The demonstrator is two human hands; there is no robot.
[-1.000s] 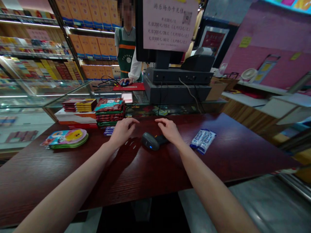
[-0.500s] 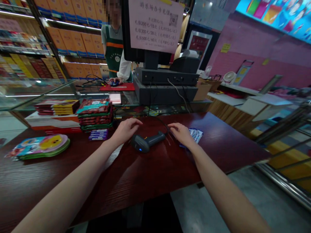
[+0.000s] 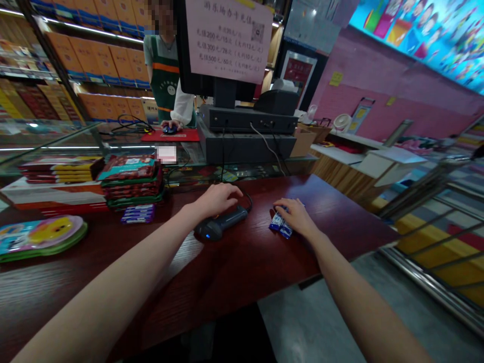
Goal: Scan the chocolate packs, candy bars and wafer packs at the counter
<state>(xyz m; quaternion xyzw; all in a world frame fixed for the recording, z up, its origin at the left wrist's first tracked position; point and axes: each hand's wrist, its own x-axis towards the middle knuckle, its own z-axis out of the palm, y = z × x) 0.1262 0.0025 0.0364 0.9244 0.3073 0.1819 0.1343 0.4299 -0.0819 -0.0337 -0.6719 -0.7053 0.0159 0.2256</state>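
A dark handheld barcode scanner (image 3: 227,221) with a small blue light lies on the red-brown wooden table (image 3: 242,272). My left hand (image 3: 217,199) is just over its handle, fingers stretched and loosely bent; whether they touch it I cannot tell. My right hand (image 3: 297,214) rests over the small blue-and-white packets (image 3: 280,225), with its fingers apart and curved down on them. Part of the packets is hidden under that hand. A cable (image 3: 247,199) runs from the scanner's handle end towards the back.
Purple packets (image 3: 138,214), stacked red-brown bags (image 3: 130,181) and boxes (image 3: 56,194) stand left, beside a colourful flat package (image 3: 56,232). Behind are a monitor (image 3: 227,45) with a paper sign, a cash drawer (image 3: 245,146) and a person (image 3: 166,80) whose hand is on a mouse (image 3: 170,129).
My left hand has moved right, from beside the scanner to over its handle. My right hand has shifted right onto the blue-and-white packets. The view has turned slightly right.
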